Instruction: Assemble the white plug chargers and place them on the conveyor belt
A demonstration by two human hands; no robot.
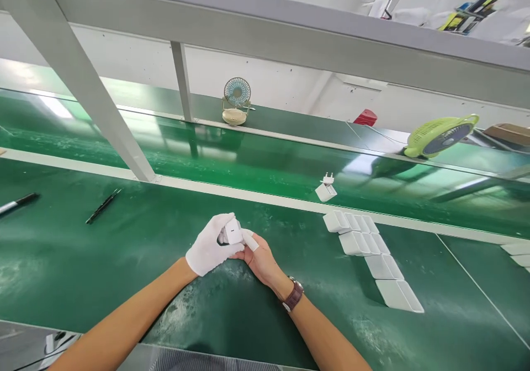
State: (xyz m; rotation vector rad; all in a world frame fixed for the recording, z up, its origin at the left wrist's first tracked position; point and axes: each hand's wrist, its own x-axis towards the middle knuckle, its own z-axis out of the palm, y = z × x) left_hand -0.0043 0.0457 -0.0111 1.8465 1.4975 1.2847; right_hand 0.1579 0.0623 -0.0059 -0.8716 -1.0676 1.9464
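My left hand (210,245), in a white glove, is closed around a small white charger plug (233,232) with a dark port slot facing up toward me. My right hand (261,258) meets it from the other side, bare but for white covering on a finger or thumb, and wears a brown-strapped watch. Its covered digit presses at the charger's right side, while its other fingers are partly hidden behind the glove. Both hands are just above the green work surface (174,299).
Several white box-like pieces (385,267) stand in stepped rows at right. A pronged charger (327,187) rests on the green belt (265,169) beyond the rail. Two pens, a black one (103,206) and a black-and-white one (19,203), lie left. Fans (237,101) stand behind; a post (103,106) rises left.
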